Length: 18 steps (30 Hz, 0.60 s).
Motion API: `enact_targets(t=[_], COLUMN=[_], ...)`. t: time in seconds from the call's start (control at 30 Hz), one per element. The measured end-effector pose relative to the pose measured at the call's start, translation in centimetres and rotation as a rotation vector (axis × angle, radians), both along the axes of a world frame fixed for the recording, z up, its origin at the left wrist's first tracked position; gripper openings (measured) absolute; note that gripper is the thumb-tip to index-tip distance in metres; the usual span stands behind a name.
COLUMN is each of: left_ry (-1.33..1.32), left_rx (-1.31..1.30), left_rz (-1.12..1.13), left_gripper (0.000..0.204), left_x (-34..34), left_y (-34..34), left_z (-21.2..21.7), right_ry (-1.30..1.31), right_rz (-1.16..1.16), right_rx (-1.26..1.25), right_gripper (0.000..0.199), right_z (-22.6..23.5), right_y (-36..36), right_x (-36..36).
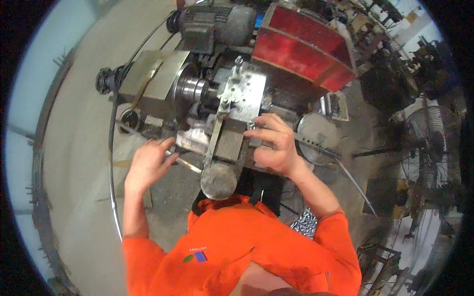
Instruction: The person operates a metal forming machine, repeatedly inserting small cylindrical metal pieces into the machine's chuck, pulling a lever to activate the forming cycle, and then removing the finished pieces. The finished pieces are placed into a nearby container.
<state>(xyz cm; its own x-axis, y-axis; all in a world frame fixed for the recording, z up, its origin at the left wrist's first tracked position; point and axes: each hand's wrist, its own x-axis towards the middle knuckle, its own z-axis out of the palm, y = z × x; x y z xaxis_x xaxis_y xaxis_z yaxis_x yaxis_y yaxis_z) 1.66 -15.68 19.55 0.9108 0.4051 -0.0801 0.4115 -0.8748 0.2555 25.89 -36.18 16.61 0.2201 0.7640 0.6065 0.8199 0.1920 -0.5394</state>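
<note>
My left hand is closed around a thin metal lever rod at the left front of a lathe-like machine. The rod shows on both sides of the hand. My right hand is raised beside the metal slide, thumb and fingers pinching a small shiny metal piece. Beyond the slide lies a bright drilled plate with bolts and clamps on it. To its left is the shiny round chuck. A round grey handwheel or disc stands nearest my body.
A red metal box-like tray sits at the back right, a motor at the back. A black cable runs down the left. A perforated bar and round plate lie right. A heap of small metal parts shows below.
</note>
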Motion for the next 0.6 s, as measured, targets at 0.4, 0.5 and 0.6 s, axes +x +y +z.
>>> enact_targets(t=[0.4,0.5,0.6], left_ry=[-0.553,-0.749,-0.692], left_rx=[-0.377,-0.266,-0.029], left_rz=[0.441,0.54,0.641], left_gripper=[0.029,0.028,0.031], left_x=[-9.2,-9.1,-9.1], left_y=[13.0,19.4,27.0], left_z=[-2.1,-3.3,-5.2], right_ry=[-0.462,-0.141,0.28], right_rz=[-0.673,-0.215,-0.032], right_rx=[0.002,0.091,0.087], right_gripper=[0.045,0.047,0.049], right_z=[9.7,6.9,2.6], right_y=[4.0,6.8,11.6], right_x=[15.6,9.3,2.2])
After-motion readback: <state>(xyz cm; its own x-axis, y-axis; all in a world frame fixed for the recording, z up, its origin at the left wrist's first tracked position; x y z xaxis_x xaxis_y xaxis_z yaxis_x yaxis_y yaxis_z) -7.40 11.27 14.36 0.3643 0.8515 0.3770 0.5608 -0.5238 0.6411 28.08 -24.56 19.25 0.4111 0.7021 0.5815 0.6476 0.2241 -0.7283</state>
